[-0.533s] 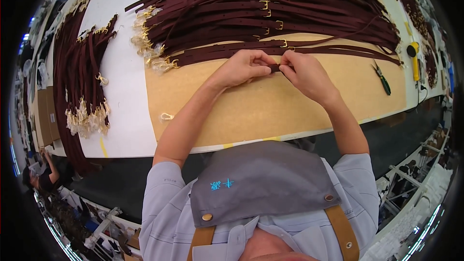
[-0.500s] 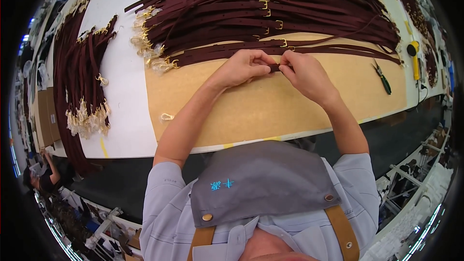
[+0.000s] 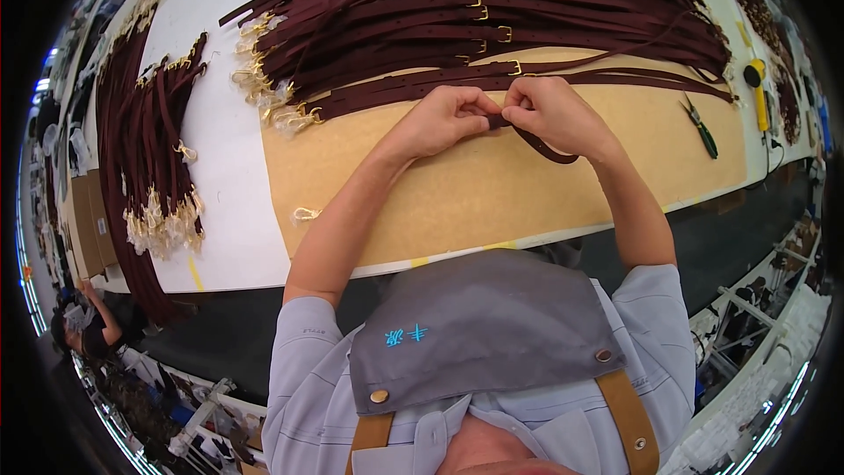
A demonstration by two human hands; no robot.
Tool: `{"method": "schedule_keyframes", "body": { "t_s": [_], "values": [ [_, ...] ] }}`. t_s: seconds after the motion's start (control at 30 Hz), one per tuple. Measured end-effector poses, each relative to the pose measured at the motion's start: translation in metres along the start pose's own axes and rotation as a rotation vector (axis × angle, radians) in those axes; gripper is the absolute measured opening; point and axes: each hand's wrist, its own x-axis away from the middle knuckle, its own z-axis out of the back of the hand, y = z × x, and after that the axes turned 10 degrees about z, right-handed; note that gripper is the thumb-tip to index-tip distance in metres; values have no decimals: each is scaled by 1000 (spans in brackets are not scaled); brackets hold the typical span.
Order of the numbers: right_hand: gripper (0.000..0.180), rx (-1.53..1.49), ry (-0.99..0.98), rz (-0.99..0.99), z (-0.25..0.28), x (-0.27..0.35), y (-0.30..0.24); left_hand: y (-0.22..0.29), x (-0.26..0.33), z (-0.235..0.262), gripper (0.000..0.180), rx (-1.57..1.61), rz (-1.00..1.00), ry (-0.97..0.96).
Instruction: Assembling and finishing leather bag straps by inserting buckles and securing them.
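Over the tan sheet, my left hand (image 3: 450,119) is closed, its thumb and fingers pinching a short stretch of dark burgundy leather strap (image 3: 548,151). My right hand (image 3: 556,116) pinches the same strap close beside it. A curved length of the strap hangs out beneath the right palm. Just beyond both hands lies a thick row of similar burgundy straps (image 3: 378,48) with gold buckles (image 3: 505,33). Clear-wrapped gold snap hooks (image 3: 286,116) cluster at the row's left ends. My fingers hide the part where they meet on the strap.
One wrapped snap hook (image 3: 305,214) lies alone at the sheet's left. Green-handled pliers (image 3: 703,130) and a yellow tool (image 3: 758,97) are at the right. More hooked straps (image 3: 163,141) hang together on the left. Another person (image 3: 92,325) is at the far lower left.
A curved length of strap now shows beneath my right hand. That hand has shifted slightly left and turned; the left hand stays nearly in place, still pinching.
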Motion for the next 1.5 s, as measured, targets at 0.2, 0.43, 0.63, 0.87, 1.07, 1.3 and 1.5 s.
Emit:
{"method": "schedule_keyframes", "body": {
  "t_s": [0.2, 0.43, 0.63, 0.87, 1.07, 1.3, 1.5],
  "values": [
    [16, -104, -76, 2, 2, 3, 9, 3, 2, -2, 18, -73, 48, -47],
    [15, 55, -160, 66, 7, -5, 7, 3, 1, -2, 18, -53, 50, -51],
    [15, -93, -28, 33, 3, 0, 4, 3, 2, 1, 19, -2, 28, -36],
    [12, -286, 126, 8, -19, 9, 17, 10, 1, 7, 14, 122, 111, -12],
    [17, 89, 86, 340, -7, 16, 6, 13, 2, 11, 14, 178, 139, -73],
    [14, 173, 245, 646, -17, 14, 19, 10, 5, 17, 15, 281, 94, -161],
    [14, 122, 215, 662, -13, 15, 23, 8, 4, 15, 17, 224, 91, -187]
  ]
}}
